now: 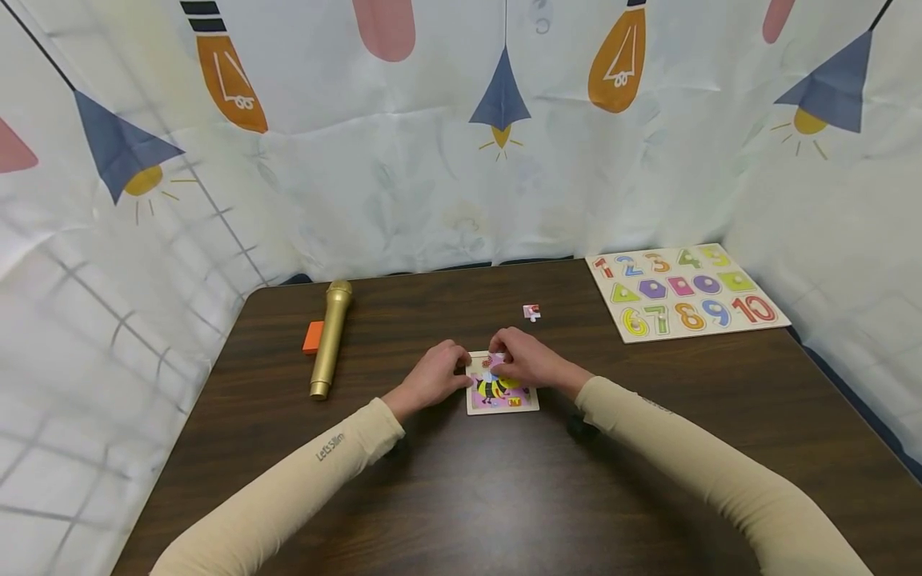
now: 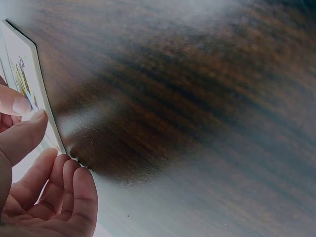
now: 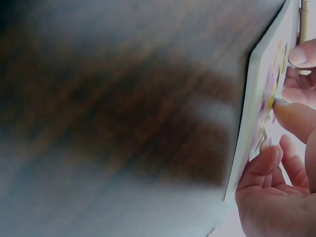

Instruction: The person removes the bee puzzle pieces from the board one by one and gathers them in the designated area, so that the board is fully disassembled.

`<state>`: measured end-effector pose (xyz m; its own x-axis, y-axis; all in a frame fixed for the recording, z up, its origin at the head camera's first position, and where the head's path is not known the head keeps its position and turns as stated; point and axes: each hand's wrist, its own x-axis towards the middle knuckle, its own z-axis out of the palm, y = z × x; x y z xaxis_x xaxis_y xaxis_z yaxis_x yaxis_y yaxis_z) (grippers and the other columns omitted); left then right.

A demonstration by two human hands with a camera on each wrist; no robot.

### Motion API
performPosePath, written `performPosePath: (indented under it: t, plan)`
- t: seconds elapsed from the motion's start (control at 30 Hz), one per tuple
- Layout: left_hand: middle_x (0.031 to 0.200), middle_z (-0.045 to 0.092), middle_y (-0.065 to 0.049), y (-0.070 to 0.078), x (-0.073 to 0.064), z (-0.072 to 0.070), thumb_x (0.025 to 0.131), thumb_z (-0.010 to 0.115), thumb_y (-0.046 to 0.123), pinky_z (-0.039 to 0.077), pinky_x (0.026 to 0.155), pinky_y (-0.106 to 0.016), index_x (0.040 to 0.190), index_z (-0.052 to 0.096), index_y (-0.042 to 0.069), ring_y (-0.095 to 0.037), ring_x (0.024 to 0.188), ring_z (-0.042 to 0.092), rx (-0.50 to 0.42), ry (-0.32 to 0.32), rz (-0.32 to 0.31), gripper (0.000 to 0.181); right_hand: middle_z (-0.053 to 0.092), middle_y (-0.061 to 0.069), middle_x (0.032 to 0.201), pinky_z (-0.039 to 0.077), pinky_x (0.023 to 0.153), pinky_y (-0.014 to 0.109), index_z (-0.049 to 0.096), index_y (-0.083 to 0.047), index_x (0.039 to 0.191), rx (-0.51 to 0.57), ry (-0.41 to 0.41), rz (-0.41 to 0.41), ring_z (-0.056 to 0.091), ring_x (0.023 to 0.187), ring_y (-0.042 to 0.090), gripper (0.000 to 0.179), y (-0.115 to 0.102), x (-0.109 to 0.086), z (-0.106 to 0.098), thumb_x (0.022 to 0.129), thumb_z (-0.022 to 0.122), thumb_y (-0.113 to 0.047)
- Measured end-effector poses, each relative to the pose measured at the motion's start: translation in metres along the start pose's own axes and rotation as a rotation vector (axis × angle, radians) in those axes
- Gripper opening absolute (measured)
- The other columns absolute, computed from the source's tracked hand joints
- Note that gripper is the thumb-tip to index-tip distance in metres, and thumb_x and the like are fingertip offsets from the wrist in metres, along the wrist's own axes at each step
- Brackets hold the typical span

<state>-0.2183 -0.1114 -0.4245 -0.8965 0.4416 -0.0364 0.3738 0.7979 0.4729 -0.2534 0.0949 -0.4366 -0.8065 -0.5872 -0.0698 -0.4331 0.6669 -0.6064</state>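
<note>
A small square jigsaw puzzle board (image 1: 503, 411) with a yellow-and-black bee picture lies flat on the dark table. At its left edge my left hand (image 1: 434, 374) holds the frame, thumb on the near part and fingertips at the upper corner, as the left wrist view (image 2: 47, 187) also shows. My right hand (image 1: 531, 360) reaches over the upper right of the board and pinches a pink puzzle piece (image 1: 497, 358) against the picture between thumb and fingers. The fingers hide part of that piece and the board's upper right corner. One loose puzzle piece (image 1: 531, 312) lies beyond the board.
A gold microphone (image 1: 331, 340) lies at the left, over an orange block (image 1: 313, 338). At the back right lies a wooden number-and-shape board (image 1: 684, 294). Patterned curtain (image 1: 432, 184) encloses the table (image 1: 461, 496) at the back and sides.
</note>
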Motion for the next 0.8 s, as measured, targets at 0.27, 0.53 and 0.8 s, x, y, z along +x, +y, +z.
performPosePath:
  t: [0.27,0.53,0.8]
  plan:
    - [0.1,0.06,-0.011,-0.0005,0.0007,0.0001,0.085,0.077,0.014,0.049,0.084,-0.037,0.105,0.067,-0.002,-0.021,0.089,0.055,0.001,0.002,-0.004,0.027,0.053,0.004,0.108,0.045,0.081,0.031,0.063,-0.009,0.118,-0.001,-0.028,-0.054,0.047,0.093,0.018,0.028,-0.001,-0.0024,0.0011,0.092,0.068,-0.016]
    - [0.1,0.06,-0.011,-0.0008,0.0007,0.0004,0.085,0.077,0.015,0.049,0.083,-0.038,0.106,0.067,-0.002,-0.021,0.089,0.055,0.015,0.007,-0.002,0.028,0.054,0.003,0.109,0.046,0.084,0.033,0.067,-0.008,0.122,-0.007,-0.073,-0.061,0.05,0.096,0.017,0.032,-0.0032,-0.0034,-0.0005,0.092,0.069,-0.019]
    - [0.099,0.059,-0.01,-0.0006,0.0011,0.0011,0.085,0.078,0.015,0.049,0.082,-0.037,0.105,0.067,-0.002,-0.021,0.088,0.055,0.01,0.01,-0.007,0.028,0.056,0.003,0.11,0.047,0.086,0.033,0.066,-0.009,0.12,-0.008,-0.054,-0.054,0.052,0.095,0.017,0.031,-0.0024,-0.0041,0.0012,0.092,0.07,-0.021]
